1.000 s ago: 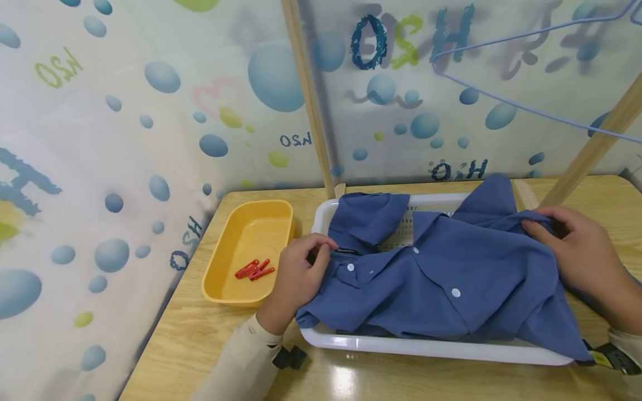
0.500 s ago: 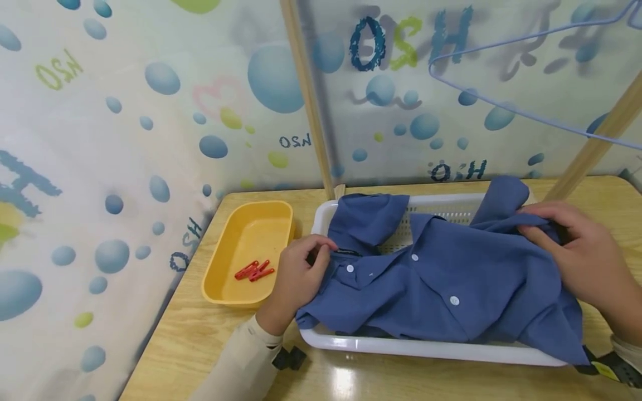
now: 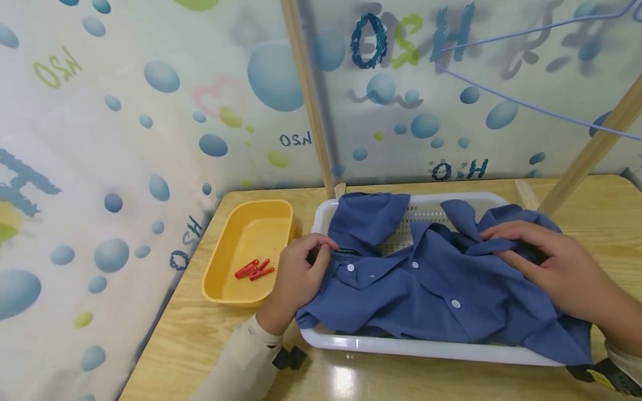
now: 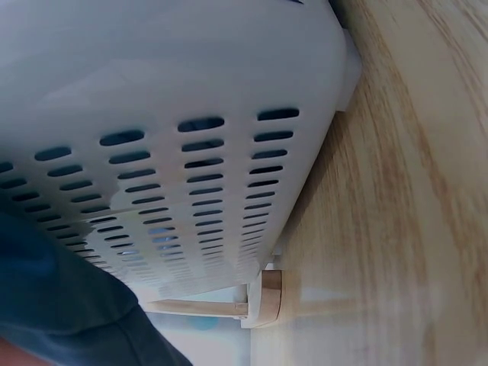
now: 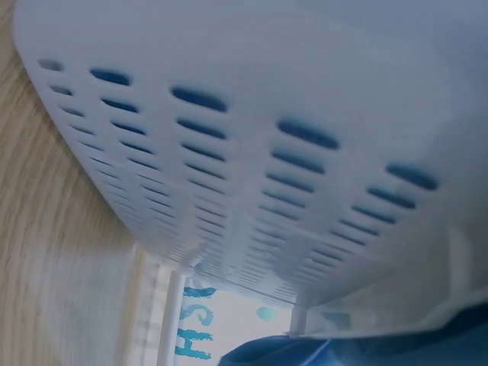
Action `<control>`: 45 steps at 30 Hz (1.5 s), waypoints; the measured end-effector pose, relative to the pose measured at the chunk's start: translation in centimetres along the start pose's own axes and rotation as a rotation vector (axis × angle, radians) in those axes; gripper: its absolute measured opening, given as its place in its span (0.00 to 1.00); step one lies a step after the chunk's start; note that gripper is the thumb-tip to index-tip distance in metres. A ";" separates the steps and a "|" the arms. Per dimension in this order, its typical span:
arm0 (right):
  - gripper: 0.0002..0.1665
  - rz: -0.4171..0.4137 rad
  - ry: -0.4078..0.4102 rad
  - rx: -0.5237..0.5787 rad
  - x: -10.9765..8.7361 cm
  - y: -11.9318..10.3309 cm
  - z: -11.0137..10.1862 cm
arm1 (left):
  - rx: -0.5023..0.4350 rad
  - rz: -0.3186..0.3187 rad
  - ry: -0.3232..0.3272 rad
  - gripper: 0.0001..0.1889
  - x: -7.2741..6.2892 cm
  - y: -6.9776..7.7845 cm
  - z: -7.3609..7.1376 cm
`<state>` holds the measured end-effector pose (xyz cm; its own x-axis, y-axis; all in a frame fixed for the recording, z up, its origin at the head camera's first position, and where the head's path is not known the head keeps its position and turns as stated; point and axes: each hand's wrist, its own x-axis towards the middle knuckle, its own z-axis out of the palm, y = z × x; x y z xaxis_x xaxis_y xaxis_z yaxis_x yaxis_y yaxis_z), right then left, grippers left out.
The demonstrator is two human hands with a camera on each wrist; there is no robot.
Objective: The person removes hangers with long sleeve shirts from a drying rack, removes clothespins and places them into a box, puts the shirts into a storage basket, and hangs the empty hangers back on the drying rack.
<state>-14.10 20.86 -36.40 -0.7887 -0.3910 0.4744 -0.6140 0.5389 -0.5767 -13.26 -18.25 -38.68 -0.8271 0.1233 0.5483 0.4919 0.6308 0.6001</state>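
Observation:
A blue button-up shirt [image 3: 426, 301] with white buttons lies rumpled over a white perforated basket [image 3: 381, 345]. At the shirt's left end, near a dark label [image 3: 347, 252], my left hand [image 3: 303, 273] pinches the cloth between thumb and fingers. On the other side my right hand [image 3: 557, 267] holds a bunched fold of the shirt with thumb and fingers. In the left wrist view, blue cloth [image 4: 69, 297] hangs beside the slotted basket wall [image 4: 175, 69]. The right wrist view shows mostly the basket's outer side [image 5: 252, 46], with blue cloth at the bottom right.
A yellow tub [image 3: 215, 278] holding several red clothespins [image 3: 254, 269] stands left of the basket on the wooden table [image 3: 170, 345]. Wooden poles [image 3: 313, 111] rise behind the basket. A blue wire hanger [image 3: 521, 106] hangs at the upper right.
My right hand has moved left and slightly down with the fold, and the raised collar-like flap beside it has dropped and shifted left. The left hand has stayed in place.

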 end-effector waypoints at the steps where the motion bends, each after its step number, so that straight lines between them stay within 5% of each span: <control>1: 0.28 -0.017 -0.018 0.002 0.0 0.0 0.1 | 0.002 0.000 0.000 0.08 0.0 0.0 0.0; 5: 0.31 -0.079 -0.101 0.027 0.1 0.0 0.5 | 0.006 -0.014 -0.003 0.08 0.0 -0.1 0.0; 23: 0.24 -0.101 -0.357 -0.030 0.4 0.3 2.0 | 0.017 -0.005 0.003 0.08 0.0 -0.1 0.0; 32: 0.21 -0.199 -0.468 -0.016 0.7 0.8 2.9 | 0.013 0.014 0.010 0.08 0.1 -0.1 0.1; 45: 0.13 -0.138 -0.552 -0.045 0.9 0.8 3.1 | 0.005 0.004 0.003 0.08 0.0 0.0 0.1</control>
<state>-15.38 18.67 -38.50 -0.6073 -0.7855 0.1187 -0.7205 0.4816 -0.4989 -13.29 -18.21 -38.74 -0.8244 0.1233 0.5525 0.4936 0.6342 0.5951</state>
